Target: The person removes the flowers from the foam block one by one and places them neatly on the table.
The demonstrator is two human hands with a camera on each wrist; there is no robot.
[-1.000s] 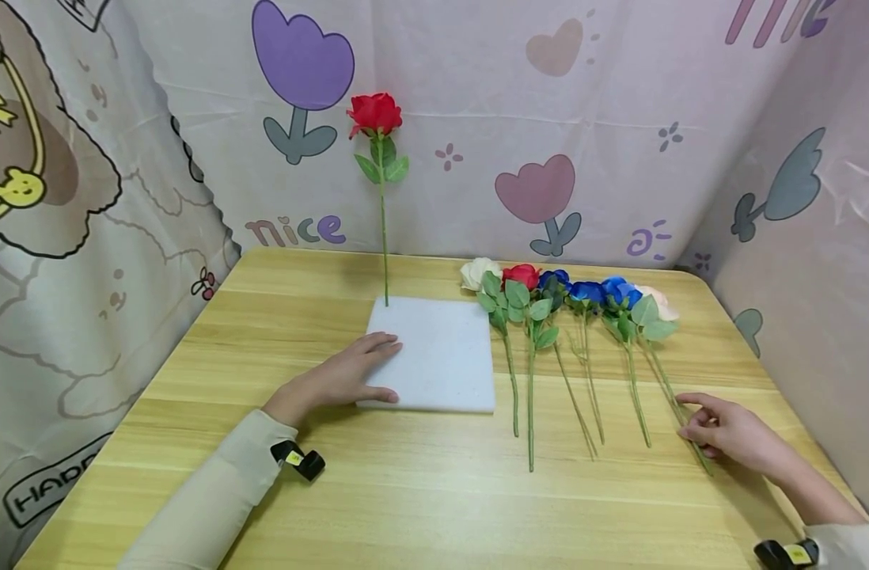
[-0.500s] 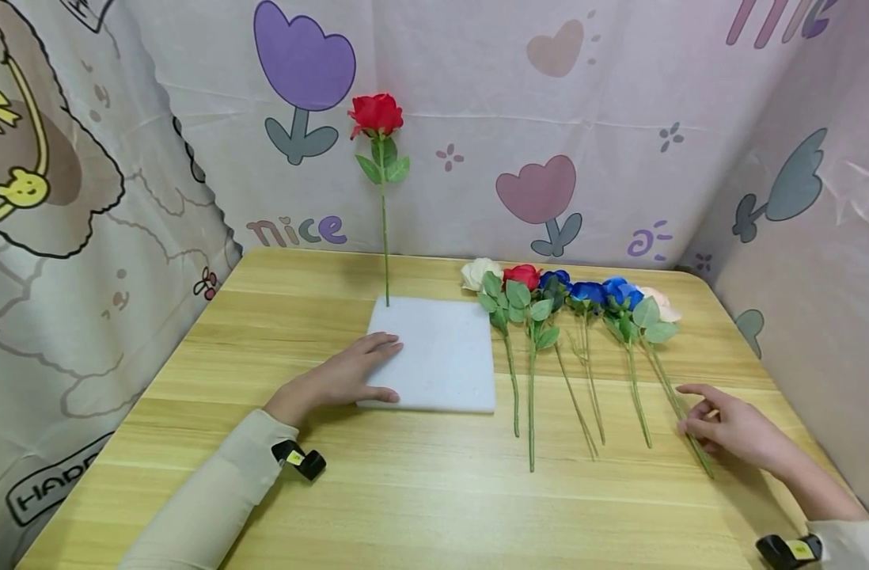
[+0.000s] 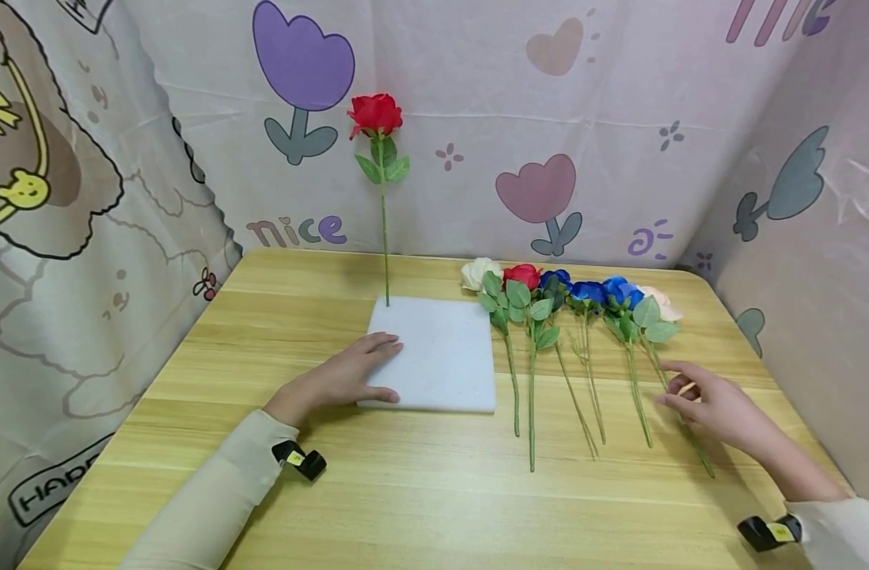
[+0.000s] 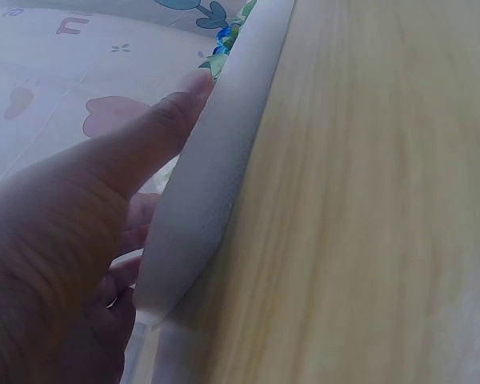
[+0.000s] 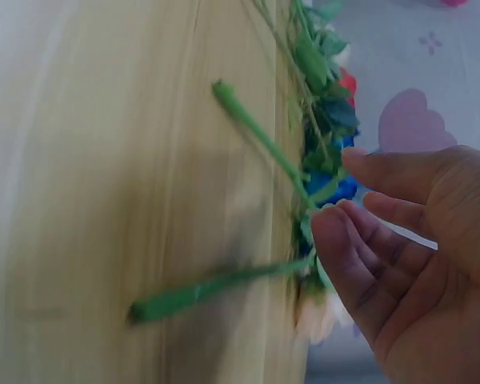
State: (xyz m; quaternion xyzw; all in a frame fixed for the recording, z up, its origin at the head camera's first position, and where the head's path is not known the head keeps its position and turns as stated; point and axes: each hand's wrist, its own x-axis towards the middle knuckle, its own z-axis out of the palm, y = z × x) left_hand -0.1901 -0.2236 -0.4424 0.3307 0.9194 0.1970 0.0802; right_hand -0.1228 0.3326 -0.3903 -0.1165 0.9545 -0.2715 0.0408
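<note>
My left hand rests on the left edge of a white foam board, its thumb at the near corner. In the left wrist view the thumb lies along the board's edge. A red rose stands upright at the board's back left corner. My right hand is over the stem of a pale pink rose lying at the right end of a row. Its fingers are loosely bent, with thumb and fingertips apart and nothing between them in the right wrist view. The green stem lies past the fingertips.
Left of the pink rose lie several more: blue roses, a red rose and a white rose, stems toward me. The wooden table ends at a printed cloth behind and at both sides.
My right hand has moved up along the pink rose's stem, away from its cut end and slightly left. The left hand, board and flowers have stayed in place.
</note>
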